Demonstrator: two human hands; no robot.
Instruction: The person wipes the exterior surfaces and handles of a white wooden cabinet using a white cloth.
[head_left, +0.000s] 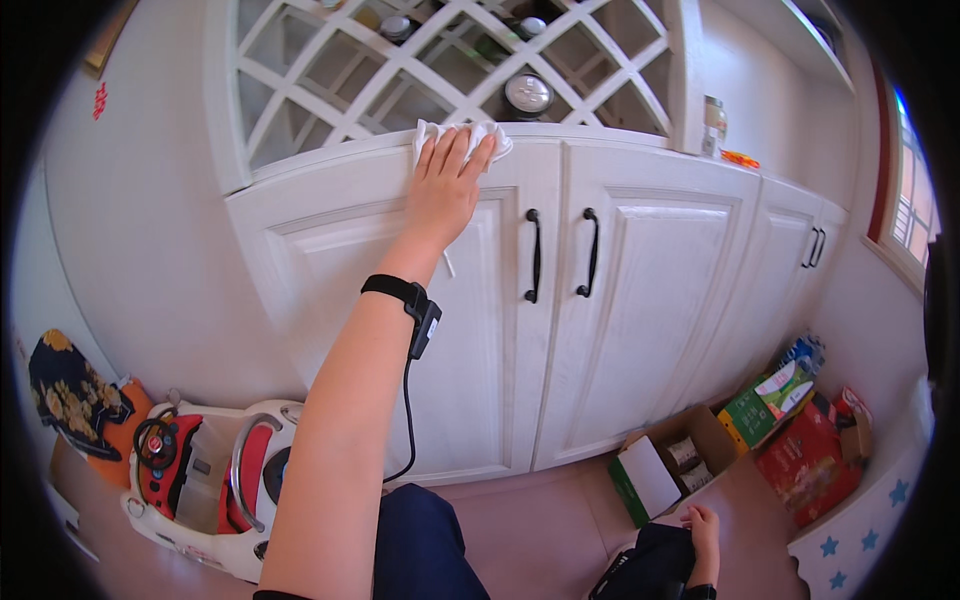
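Note:
My left hand (450, 184) presses a crumpled white cloth (427, 135) onto the ledge (600, 135) under the lattice wine rack (352, 124). Its fingers are spread over the cloth, and a black band with a small cabled device (424, 322) circles the wrist. Just above and right of the cloth, a round bottle end (528, 94) shows in one rack opening. Low on the right, my right hand (703, 531) hangs beside my dark-clothed knee (652, 562). Its fingers look loosely bent, with no object visible in them; part of the hand is turned from view.
White cabinet doors (660, 300) with black handles (533, 255) stand before me. A jar (714, 120) is on the right counter. On the floor are a toy ride-on car (202, 480), an open cardboard box (712, 446), a red gift box (810, 465) and a green carton (757, 405).

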